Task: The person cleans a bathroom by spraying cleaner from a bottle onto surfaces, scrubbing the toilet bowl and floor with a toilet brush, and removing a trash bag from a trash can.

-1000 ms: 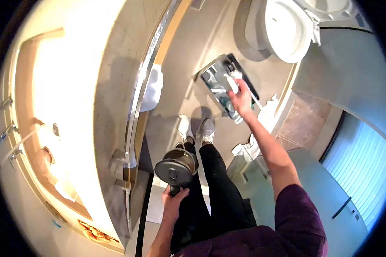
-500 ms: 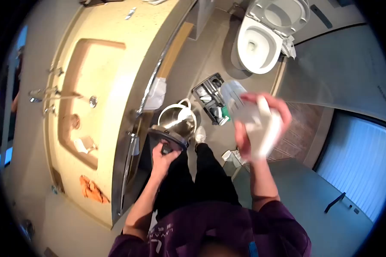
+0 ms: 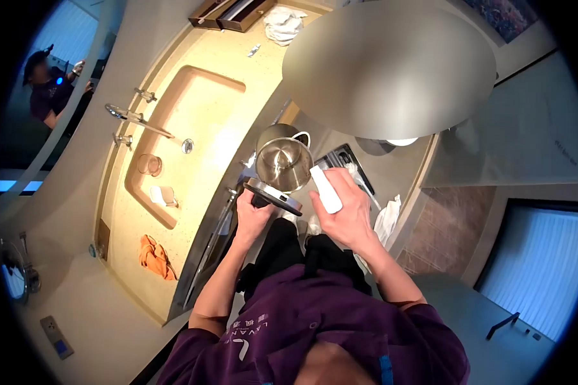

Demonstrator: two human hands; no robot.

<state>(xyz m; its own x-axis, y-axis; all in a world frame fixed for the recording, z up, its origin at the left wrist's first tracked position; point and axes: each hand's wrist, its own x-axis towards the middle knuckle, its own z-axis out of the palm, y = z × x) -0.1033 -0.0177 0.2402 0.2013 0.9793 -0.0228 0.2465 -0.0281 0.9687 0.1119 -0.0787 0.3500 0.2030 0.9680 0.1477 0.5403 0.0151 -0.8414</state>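
My left hand (image 3: 253, 215) is closed round the dark handle of an electric kettle (image 3: 284, 165). The kettle's lid (image 3: 273, 196) is tipped up beside my fingers, and the shiny steel inside faces me. Just to the right, my right hand (image 3: 348, 208) grips a spray bottle. Its white spray head (image 3: 326, 190) points toward the kettle mouth; the bottle's body is hidden under the hand.
A sink (image 3: 157, 128) with a tap (image 3: 141, 119), a glass (image 3: 149, 165) and an orange cloth (image 3: 156, 257) line the left counter. A black caddy (image 3: 345, 165) is on the floor. A large grey oval shape (image 3: 392, 70) blocks the upper view, covering most of the toilet.
The spray bottle has swung left and turned, so its head now faces the kettle. My view has shifted, and the grey oval has come into it.
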